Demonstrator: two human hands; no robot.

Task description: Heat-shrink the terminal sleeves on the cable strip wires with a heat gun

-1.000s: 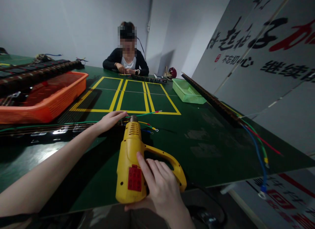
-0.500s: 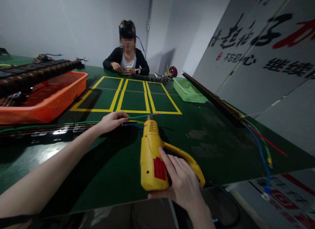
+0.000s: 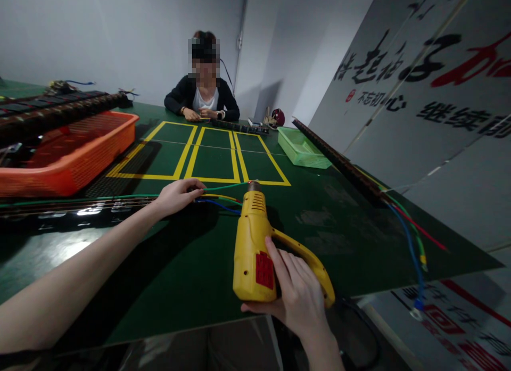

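My left hand [image 3: 178, 195] pinches a green wire [image 3: 225, 188] near the middle of the table. The wire's red-marked end lies at the metal nozzle of a yellow heat gun [image 3: 255, 248]. My right hand [image 3: 299, 286] is wrapped round the body of the heat gun, which points away from me. Just beyond my left fingers, a blue wire [image 3: 221, 205] and a yellow wire [image 3: 219, 197] stick out below the green one. They extend from a long dark strip [image 3: 91, 207] that lies under my left forearm.
An orange basket [image 3: 99, 153] with long dark assemblies on it stands at the left. At the right are a green basket [image 3: 303, 150] and another dark strip [image 3: 339, 161] with loose wires. A person [image 3: 203, 94] sits across the green table [image 3: 343, 243].
The heat gun has shifted slightly right, its nozzle now over the green wire's red-marked end. The blue and yellow wires show more. The whole view has shifted a little.
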